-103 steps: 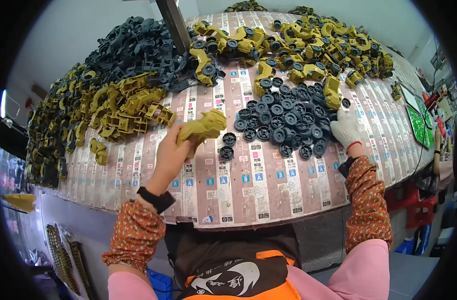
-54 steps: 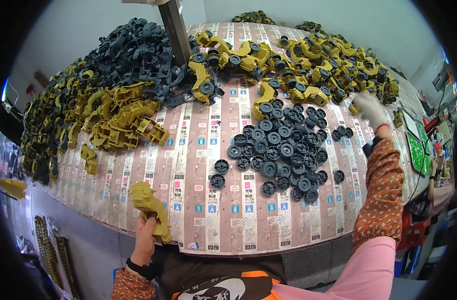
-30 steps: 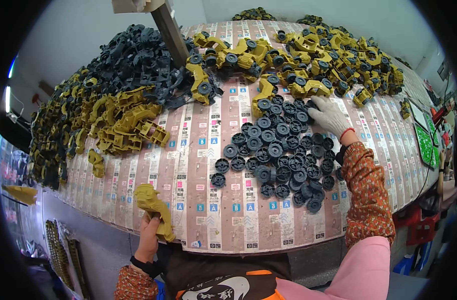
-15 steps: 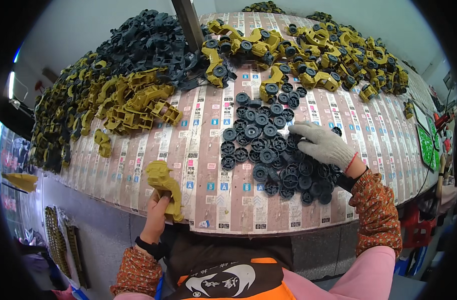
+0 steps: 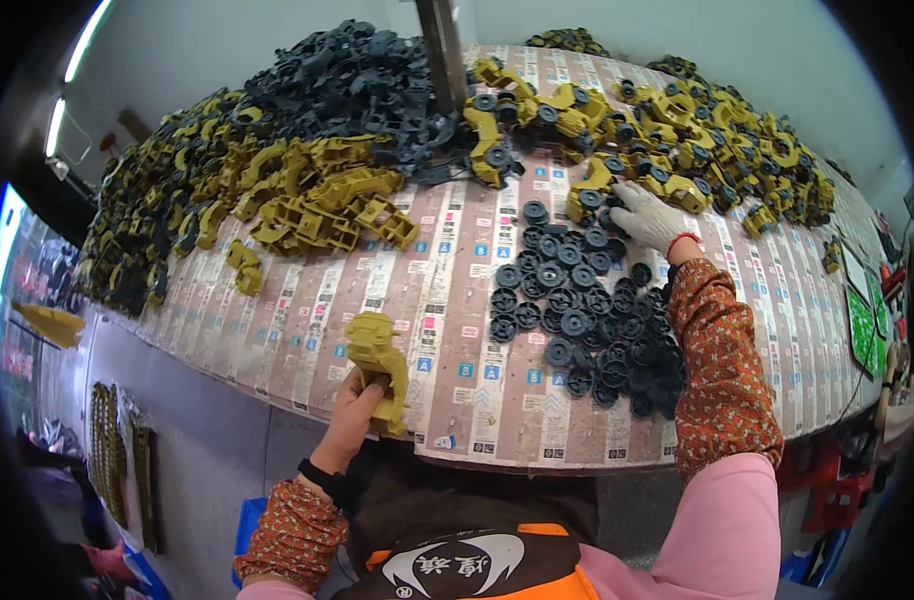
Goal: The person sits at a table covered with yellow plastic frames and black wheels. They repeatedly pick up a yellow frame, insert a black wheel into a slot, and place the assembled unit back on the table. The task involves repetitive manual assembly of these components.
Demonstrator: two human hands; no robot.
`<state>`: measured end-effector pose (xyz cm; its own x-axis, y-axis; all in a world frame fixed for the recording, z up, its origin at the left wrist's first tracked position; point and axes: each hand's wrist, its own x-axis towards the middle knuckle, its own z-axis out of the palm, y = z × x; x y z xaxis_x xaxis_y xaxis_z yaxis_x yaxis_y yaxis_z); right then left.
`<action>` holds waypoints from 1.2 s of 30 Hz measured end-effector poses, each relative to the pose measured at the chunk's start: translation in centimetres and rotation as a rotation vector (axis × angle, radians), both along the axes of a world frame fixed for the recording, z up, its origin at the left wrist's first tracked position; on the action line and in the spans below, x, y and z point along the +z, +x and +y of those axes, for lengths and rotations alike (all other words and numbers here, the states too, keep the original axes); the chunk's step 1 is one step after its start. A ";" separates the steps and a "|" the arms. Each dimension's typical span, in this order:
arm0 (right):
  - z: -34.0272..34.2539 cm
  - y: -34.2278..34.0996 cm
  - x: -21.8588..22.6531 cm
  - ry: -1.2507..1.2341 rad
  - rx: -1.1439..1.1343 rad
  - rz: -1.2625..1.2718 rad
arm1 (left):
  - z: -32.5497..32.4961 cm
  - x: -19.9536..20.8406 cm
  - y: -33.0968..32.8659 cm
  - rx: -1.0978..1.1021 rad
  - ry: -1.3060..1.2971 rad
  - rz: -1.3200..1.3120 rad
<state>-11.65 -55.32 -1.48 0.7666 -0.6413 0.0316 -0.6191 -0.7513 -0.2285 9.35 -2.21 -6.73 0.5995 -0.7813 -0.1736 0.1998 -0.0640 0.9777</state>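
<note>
Near the table's front edge, my bare left hand [image 5: 355,412] grips a yellow plastic toy truck body [image 5: 377,348], thumb pressed on its side. My right hand [image 5: 653,218], in a pale knit glove, reaches out to the far end of a heap of black toy wheels [image 5: 577,322]. Its fingers are stretched and partly apart, with the tips touching wheels there; nothing shows as held. Just left of those fingertips lies a yellow truck body with wheels fitted [image 5: 589,192].
Bare yellow bodies [image 5: 327,205] lie at the left, with dark plastic parts [image 5: 347,90] heaped behind them. Wheeled yellow trucks [image 5: 717,140] pile up at the back right. A metal post [image 5: 440,55] rises from the far side. A red stool [image 5: 835,490] stands below right.
My right hand has moved away from me, from over the wheel heap to its far end. The left hand still holds the truck body. The whole view has shifted slightly.
</note>
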 end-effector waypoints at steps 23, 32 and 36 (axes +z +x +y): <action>12.0 1.0 2.2 -0.239 0.240 -0.266 | -0.5 2.2 -1.0 0.003 -0.094 0.225; 11.7 5.6 1.7 -0.450 0.214 0.012 | 4.1 3.1 -4.4 0.009 -0.204 0.569; 13.2 3.4 3.8 -0.420 0.261 -0.152 | 4.7 4.0 -4.6 -0.031 -0.182 0.587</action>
